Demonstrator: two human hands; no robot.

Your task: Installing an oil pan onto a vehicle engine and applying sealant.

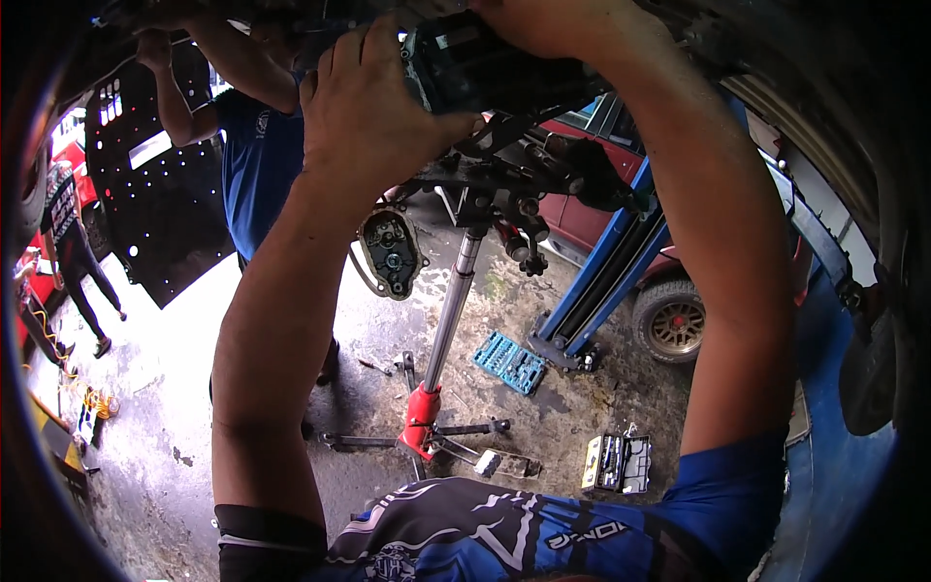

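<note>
Both my arms are raised overhead to a dark, box-shaped metal housing (475,73) on the underside of a vehicle. My left hand (364,107) grips its left side, the fingers pointing up and the thumb stretched along the lower edge. At the housing's upper right is my right hand (558,24); the top of the picture hides its fingers. Just below hangs a dark mechanical assembly (485,179), above the silver post of a red floor jack (422,417). An oval housing with its inner parts exposed (391,254) hangs by my left forearm.
A co-worker in a blue shirt (257,165) stands at left with raised arms, beside a perforated black panel (155,194). On the floor lie a blue tool case (509,362) and a smaller toolbox (618,463). A blue lift post (601,281) stands before a red vehicle (572,218).
</note>
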